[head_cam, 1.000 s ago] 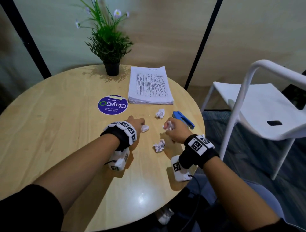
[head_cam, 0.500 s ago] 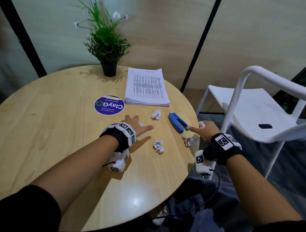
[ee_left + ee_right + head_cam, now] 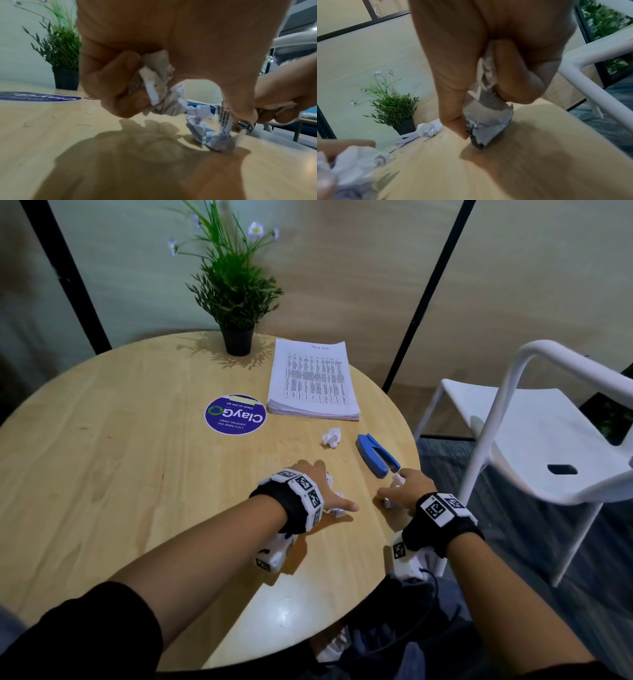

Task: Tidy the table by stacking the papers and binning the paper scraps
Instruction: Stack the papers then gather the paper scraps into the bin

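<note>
From the head camera, a person's left hand [image 3: 322, 491] and right hand [image 3: 409, 491] work near the right edge of a round pale wooden table [image 3: 120, 474], each closing on crumpled white paper scraps; one more white crumpled scrap [image 3: 331, 437] lies loose between a squared stack of printed white papers [image 3: 313, 381], its long axis running toward the far edge, and a blue stapler [image 3: 376, 455]. At the left wrist, curled fingers [image 3: 120, 86] clutch one wad while the thumb pins a second crumpled wad [image 3: 204, 121] to the tabletop. At the right wrist, thumb and fingers pinch a grey-printed scrap [image 3: 486, 121], its lower tip touching the wood. The scraps look light and soft, likely to compress anywhere gripped; no bin is visible.
</note>
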A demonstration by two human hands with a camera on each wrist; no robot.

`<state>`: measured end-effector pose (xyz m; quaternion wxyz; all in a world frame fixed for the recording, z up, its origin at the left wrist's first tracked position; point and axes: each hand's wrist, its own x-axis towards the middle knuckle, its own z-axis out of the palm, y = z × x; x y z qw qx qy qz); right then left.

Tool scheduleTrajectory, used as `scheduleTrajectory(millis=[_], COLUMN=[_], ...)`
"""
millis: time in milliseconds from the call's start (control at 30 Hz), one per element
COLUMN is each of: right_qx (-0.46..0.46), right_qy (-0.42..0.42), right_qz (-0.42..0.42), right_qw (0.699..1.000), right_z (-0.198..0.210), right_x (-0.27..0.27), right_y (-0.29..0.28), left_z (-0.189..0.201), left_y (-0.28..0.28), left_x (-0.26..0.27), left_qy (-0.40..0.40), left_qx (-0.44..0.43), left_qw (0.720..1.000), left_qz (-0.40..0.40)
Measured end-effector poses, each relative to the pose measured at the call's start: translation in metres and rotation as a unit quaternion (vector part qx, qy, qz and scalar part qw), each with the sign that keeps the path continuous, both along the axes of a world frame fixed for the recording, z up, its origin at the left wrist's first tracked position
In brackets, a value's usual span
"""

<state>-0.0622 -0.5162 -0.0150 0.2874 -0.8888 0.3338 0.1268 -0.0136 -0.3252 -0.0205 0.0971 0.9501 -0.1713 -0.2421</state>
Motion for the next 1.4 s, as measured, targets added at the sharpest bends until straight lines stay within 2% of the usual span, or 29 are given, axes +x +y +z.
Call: scheduleTrajectory(millis=[133,200,267,367,433,633,833,967,1067,1200,1400], right_qx=[0.032,0.035,0.031,0.033,0.045,0.085,0.137,0.164,0.183,0.188,0.168], right_qy=[-0.005,-0.007,-0.011,-0.022,-0.046,-0.069,-0.078,-0.056,-0.036,-0.03,-0.047], right_qz=[0.007,0.018,0.028,0.044,0.055,0.155,0.26,0.334,0.388,0.442,0.507], right_qw=[0.999,0.999,0.999,0.998,0.996,0.982,0.953,0.926,0.903,0.876,0.844], right_z=[-0.002,-0.004,-0.005,0.002,0.006,0.018,0.02,0.024,0.026,0.024,0.012], right_x=[0.002,0.004,0.007,0.009,0.012,0.036,0.058,0.069,0.081,0.094,0.111], right_y=[0.007,0.012,0.018,0.036,0.05,0.129,0.245,0.327,0.384,0.453,0.549], left_z=[-0.003,-0.023,-0.044,-0.001,0.017,0.047,0.078,0.088,0.079,0.05,0.0], left_y=[-0.004,-0.01,-0.009,0.017,0.039,0.139,0.278,0.363,0.421,0.484,0.539], left_x=[0.001,0.014,0.029,0.012,0.009,0.034,0.038,0.031,0.022,0.003,-0.019], left_qy=[0.013,0.042,0.035,0.006,-0.013,-0.04,-0.046,-0.076,-0.068,-0.04,0.009], left_qx=[-0.002,0.004,-0.015,-0.045,-0.075,-0.036,-0.007,0.059,0.054,0.062,0.074], left_qw=[0.998,0.996,0.995,0.994,0.994,0.998,0.993,0.978,0.96,0.943,0.916], left_qz=[-0.063,-0.082,-0.092,-0.103,-0.083,-0.021,0.112,0.187,0.265,0.324,0.393])
